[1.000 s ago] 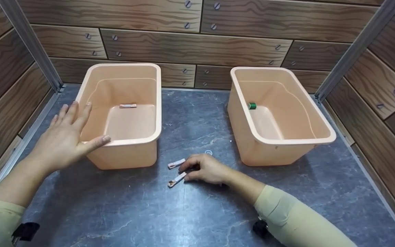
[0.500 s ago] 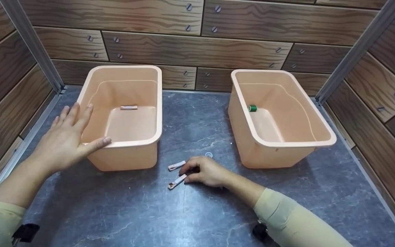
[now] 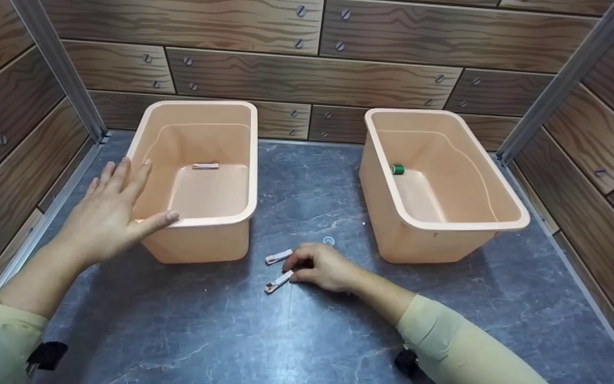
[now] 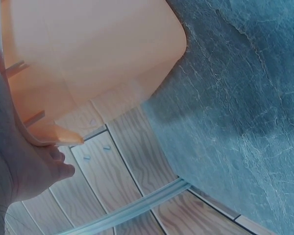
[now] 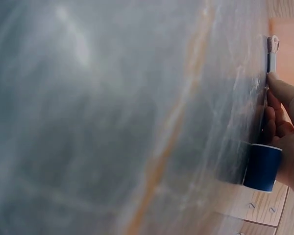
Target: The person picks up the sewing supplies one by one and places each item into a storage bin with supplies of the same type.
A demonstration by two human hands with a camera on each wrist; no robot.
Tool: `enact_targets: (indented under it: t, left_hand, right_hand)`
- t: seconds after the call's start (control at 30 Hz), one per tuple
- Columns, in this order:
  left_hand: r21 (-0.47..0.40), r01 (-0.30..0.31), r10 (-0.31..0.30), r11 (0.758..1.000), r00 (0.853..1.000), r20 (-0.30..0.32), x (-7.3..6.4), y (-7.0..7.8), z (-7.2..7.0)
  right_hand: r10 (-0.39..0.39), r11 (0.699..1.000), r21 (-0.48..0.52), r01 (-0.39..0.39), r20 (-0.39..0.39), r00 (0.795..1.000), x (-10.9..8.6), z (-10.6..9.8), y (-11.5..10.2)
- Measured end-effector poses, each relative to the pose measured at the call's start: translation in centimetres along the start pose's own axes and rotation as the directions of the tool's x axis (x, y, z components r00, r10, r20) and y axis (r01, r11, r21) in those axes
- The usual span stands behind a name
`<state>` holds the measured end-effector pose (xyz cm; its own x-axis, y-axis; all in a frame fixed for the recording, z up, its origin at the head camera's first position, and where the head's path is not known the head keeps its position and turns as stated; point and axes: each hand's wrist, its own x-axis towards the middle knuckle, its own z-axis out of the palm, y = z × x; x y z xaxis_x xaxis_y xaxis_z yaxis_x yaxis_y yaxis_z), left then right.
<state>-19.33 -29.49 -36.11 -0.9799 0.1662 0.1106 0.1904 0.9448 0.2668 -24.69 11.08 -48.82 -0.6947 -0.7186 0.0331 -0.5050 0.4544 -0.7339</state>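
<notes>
My left hand lies with spread, straight fingers over the left side of an orange plastic bin, its thumb at the near rim. My right hand pinches one end of a small pale clip with a looped far end, low over the table between the bins. A second small clip, pale pink, lies just behind it, close to the fingertips. In the right wrist view, the thumb tip meets the held clip, and a blue thread spool stands under the palm.
Inside the left bin lies another small clip. A second orange bin on the right holds a green thread spool. A small clear ring-shaped thing sits behind my right hand. Wood-patterned walls surround the grey marbled table.
The head view shifts slightly, so everything sits a little differently in it. Both hands, the clips and the bins keep their places relative to each other.
</notes>
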Motion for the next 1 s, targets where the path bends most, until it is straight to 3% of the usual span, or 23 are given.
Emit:
enact_targets:
  t: [0.57,1.0]
  left_hand:
    - [0.000,0.007,-0.007,1.000,1.000,0.007,0.05,0.00,0.03]
    - [0.003,-0.011,0.011,1.000,1.000,-0.012,0.03,-0.06,0.21]
  right_hand:
    - [0.020,1.000,0.004,-0.020,0.018,1.000,-0.03,-0.13,-0.05]
    - [0.047,0.997,0.067,-0.048,0.022,0.999,0.03,-0.22,0.01]
